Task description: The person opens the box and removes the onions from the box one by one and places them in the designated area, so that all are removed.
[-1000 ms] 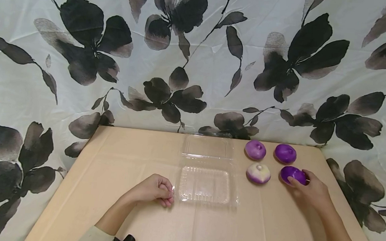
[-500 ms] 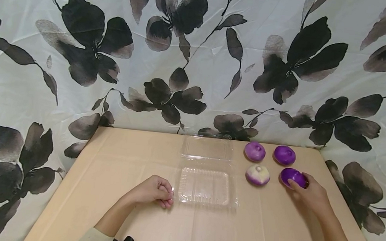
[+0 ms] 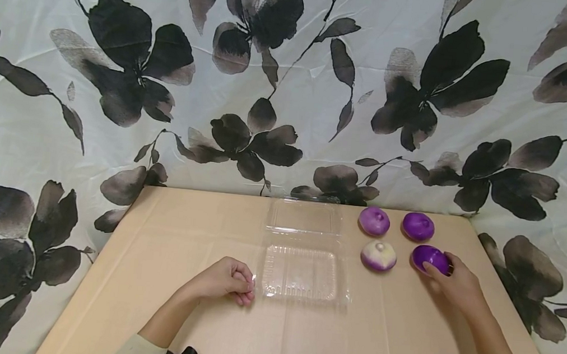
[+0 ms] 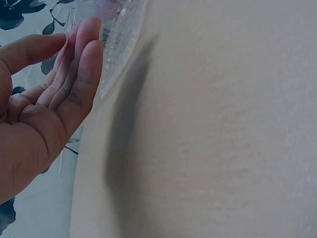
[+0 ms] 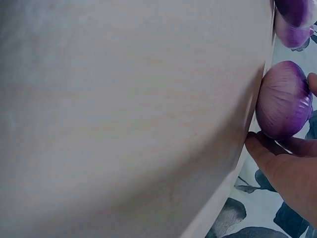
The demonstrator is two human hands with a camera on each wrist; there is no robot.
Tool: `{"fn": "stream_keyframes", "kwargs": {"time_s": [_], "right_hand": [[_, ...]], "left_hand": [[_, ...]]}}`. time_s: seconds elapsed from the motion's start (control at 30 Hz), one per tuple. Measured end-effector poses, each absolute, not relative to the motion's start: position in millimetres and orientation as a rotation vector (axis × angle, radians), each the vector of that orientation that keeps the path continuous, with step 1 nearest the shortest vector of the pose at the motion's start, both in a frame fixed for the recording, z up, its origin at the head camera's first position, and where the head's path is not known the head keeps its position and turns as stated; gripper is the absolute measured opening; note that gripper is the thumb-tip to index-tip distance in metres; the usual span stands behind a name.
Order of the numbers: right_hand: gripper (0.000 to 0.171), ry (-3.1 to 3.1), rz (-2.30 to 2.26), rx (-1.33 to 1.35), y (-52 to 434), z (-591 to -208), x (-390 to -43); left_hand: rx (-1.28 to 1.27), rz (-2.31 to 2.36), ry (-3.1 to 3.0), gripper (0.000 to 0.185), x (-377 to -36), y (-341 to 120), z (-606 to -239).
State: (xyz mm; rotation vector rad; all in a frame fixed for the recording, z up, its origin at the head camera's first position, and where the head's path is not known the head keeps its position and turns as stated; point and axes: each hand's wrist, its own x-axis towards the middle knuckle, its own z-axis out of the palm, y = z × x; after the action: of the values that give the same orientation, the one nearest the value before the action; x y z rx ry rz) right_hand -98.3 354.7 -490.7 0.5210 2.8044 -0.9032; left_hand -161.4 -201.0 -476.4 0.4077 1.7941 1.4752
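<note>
A hinged clear plastic container [image 3: 300, 271] lies open on the table, its lid [image 3: 304, 217] folded back toward the curtain. At its left edge, my left hand [image 3: 229, 281] pinches the rim between thumb and fingertips; the left wrist view shows the thumb [image 4: 32, 52] meeting the fingers there. On the right, the fingers and thumb of my right hand [image 3: 462, 287] grip a purple onion [image 3: 430, 259] from its right side. The right wrist view has this onion [image 5: 283, 99] close over the table, with fingers [image 5: 277, 158] curled beneath it in that view.
Three more onions stand nearby: a purple-white one [image 3: 379, 256] left of the held one, and two purple ones, one at back left [image 3: 374, 221] and one at back right [image 3: 418, 226]. A floral curtain [image 3: 341, 92] hangs behind the light wooden table [image 3: 198, 220].
Both hands keep their places and holds. The onion in my right hand has shifted only very slightly, and the whole head view has moved a touch.
</note>
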Motion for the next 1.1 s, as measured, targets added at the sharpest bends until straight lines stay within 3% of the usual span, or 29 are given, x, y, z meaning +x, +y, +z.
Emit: {"fn": "stream_keyframes", "kwargs": {"time_s": [0.73,1.1], "right_hand": [[0.1,2.806,-0.944,0.483,361,-490,-99],[0.095,2.881,-1.032,0.437,362,-461,-99]], "left_hand": [[0.411,1.451,1.809,0.01,-162,-201,-474],[0.392,1.459,1.823,0.013,-163,-205,-469]]}}
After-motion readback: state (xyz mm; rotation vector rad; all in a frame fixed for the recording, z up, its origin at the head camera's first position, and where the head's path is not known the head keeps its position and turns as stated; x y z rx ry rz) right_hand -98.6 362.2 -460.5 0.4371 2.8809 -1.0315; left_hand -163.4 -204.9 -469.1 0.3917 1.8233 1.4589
